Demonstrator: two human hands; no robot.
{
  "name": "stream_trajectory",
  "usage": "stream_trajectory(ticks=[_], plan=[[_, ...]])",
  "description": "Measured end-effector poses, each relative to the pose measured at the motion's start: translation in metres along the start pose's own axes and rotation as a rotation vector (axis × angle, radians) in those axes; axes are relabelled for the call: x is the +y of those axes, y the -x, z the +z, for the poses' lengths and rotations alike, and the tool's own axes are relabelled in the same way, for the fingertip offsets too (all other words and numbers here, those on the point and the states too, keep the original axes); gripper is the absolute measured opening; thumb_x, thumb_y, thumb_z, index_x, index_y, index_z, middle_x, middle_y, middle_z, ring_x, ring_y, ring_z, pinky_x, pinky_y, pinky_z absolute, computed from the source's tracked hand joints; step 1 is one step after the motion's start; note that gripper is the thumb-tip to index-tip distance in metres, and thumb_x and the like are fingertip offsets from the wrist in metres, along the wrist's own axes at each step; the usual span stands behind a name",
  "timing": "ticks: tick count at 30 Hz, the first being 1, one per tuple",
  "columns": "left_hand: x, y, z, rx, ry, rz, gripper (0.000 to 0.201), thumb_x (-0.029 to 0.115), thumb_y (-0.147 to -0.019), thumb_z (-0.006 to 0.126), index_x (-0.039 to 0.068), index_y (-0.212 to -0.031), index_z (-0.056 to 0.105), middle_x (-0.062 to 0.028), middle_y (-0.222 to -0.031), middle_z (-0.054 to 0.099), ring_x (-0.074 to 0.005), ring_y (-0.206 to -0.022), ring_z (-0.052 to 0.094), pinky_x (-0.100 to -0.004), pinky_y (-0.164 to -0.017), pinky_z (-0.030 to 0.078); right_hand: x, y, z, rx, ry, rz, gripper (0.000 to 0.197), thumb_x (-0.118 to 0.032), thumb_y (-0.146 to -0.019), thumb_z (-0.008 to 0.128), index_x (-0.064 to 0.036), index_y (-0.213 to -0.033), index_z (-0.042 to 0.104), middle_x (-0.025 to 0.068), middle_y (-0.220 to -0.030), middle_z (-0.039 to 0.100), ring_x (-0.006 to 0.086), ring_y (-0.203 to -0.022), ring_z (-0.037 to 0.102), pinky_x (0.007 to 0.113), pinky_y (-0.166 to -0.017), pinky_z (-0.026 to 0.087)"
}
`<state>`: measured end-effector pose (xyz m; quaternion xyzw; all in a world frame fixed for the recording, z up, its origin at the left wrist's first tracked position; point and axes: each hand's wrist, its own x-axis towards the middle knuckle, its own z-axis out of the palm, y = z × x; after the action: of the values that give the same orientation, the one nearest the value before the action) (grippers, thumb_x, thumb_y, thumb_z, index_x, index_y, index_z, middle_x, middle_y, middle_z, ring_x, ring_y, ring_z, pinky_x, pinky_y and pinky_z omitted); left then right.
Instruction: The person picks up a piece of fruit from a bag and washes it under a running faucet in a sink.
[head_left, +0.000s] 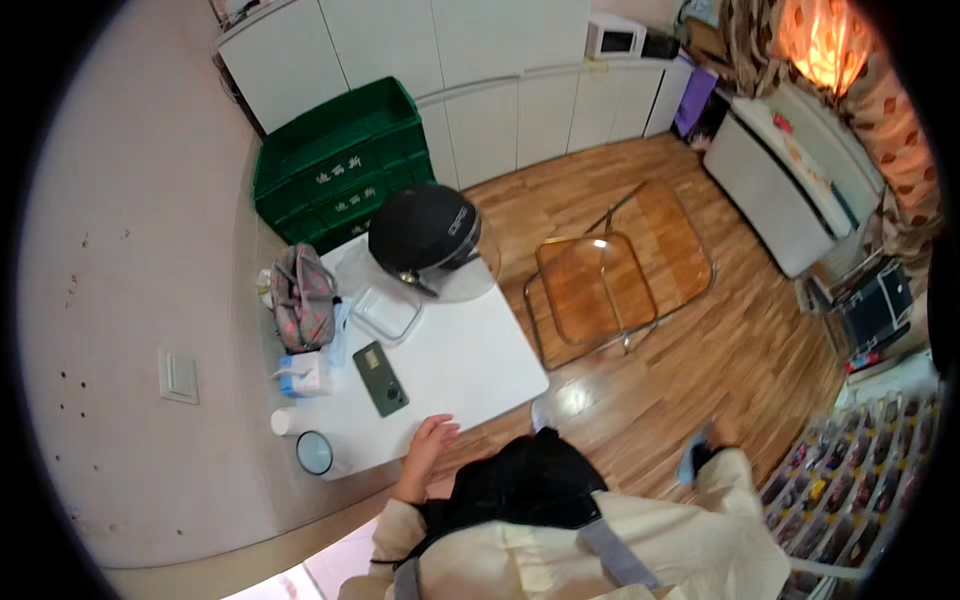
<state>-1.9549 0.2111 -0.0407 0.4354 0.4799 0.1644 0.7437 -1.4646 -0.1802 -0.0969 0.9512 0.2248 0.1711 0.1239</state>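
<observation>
My left hand [432, 440] is at the near edge of the white table [470, 370], fingers apart and nothing in them. A dark green phone [380, 378] lies on the table just beyond it. My right hand [720, 434] hangs out to the right over the floor, mostly hidden past the cream sleeve, so its fingers do not show clearly. On the table's far end rests a black helmet [424, 228] with a clear visor. A clear rectangular container [388, 315] sits between helmet and phone. A grey patterned pouch [303, 298] lies by the wall.
A tissue pack [305, 374], a white cup [287, 421] and a dark-rimmed cup [314, 453] line the table's wall side. Green crates [345, 170] are stacked behind. A folding chair [597, 288] stands on the wooden floor. Racks of small items [850, 480] fill the lower right.
</observation>
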Motion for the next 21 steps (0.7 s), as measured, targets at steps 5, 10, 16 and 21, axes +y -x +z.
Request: stream_trajectory(ticks=[5, 10, 16, 21], plan=[[0.062, 0.024, 0.014, -0.183, 0.390, 0.071, 0.053, 0.043, -0.094, 0.031, 0.003, -0.127, 0.041, -0.0174, -0.120, 0.051, -0.0246, -0.113, 0.047, -0.0401, -0.095, 0.037, -0.117, -0.044, -0.086, -0.548, -0.447, -0.053, 0.034, -0.025, -0.074, 0.059, -0.0030, -0.100, 0.059, 0.0236, -0.085, 0.061, 0.0386, -0.082, 0.060, 0.045, -0.067, 0.048], [0.098, 0.023, 0.044, -0.389, 0.201, 0.012, 0.079, 0.065, -0.086, 0.019, 0.002, -0.131, 0.035, -0.0204, -0.125, 0.047, -0.0297, -0.114, 0.047, -0.0454, -0.089, 0.043, -0.256, -0.057, -0.282, -0.040, -0.733, -0.850, 0.018, -0.020, -0.070, 0.063, -0.0061, -0.078, 0.055, 0.0107, -0.071, 0.059, 0.0296, -0.065, 0.059, 0.041, -0.054, 0.047], [0.076, 0.056, 0.022, -0.215, 0.507, 0.231, 0.087, 0.071, -0.081, 0.020, 0.003, -0.135, 0.022, -0.0198, -0.124, 0.046, -0.0308, -0.111, 0.051, -0.0434, -0.079, 0.051, -0.369, -0.015, -0.343, 0.436, -0.984, -1.753, 0.013, -0.018, -0.067, 0.058, -0.0130, -0.076, 0.051, 0.0001, -0.068, 0.048, 0.0143, -0.059, 0.054, 0.028, -0.046, 0.042], [0.036, 0.076, 0.001, 0.185, 0.618, 0.217, 0.060, 0.043, -0.088, 0.040, 0.004, -0.131, 0.028, -0.0170, -0.120, 0.050, -0.0298, -0.104, 0.055, -0.0422, -0.077, 0.053, -0.426, 0.019, -0.317, 0.470, -0.992, -2.326, 0.013, -0.020, -0.068, 0.055, -0.0119, -0.073, 0.047, -0.0002, -0.068, 0.047, 0.0133, -0.060, 0.053, 0.027, -0.047, 0.043]])
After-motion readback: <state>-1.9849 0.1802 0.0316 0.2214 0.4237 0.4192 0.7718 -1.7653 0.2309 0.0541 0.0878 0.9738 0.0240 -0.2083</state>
